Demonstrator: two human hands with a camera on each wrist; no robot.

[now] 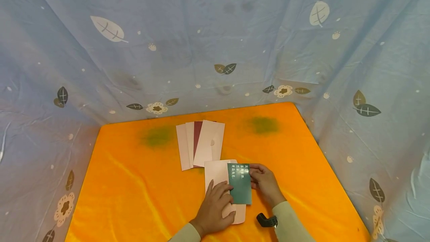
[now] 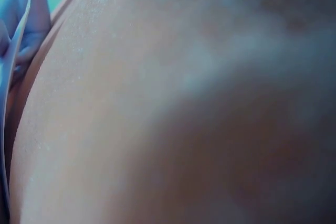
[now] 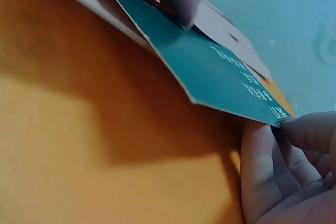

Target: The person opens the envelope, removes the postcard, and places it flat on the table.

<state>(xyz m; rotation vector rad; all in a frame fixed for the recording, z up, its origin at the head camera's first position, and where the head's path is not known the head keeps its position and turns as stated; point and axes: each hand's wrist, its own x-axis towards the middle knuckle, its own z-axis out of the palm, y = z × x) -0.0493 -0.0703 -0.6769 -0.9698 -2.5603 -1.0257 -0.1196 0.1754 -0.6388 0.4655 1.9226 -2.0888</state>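
Note:
A pale pink envelope [image 1: 216, 171] lies on the orange cloth, its flap to the right. Across its right side is a green card [image 1: 241, 193] with white writing. My right hand [image 1: 267, 185] pinches the card's far right corner between thumb and fingers, as the right wrist view also shows. There the card [image 3: 194, 64] is tilted up off the cloth, and its far side meets the envelope's edge. My left hand [image 1: 216, 206] rests on the envelope, fingers spread, with fingertips at the card's left edge. The left wrist view is mostly blurred skin.
Beyond the envelope lie several fanned pale pink envelopes [image 1: 205, 148] with a dark red piece [image 1: 197, 133] among them. A black strap [image 1: 266, 220] is at my right wrist. Blue patterned curtains [image 1: 188, 47] enclose the orange-covered table [image 1: 134, 197].

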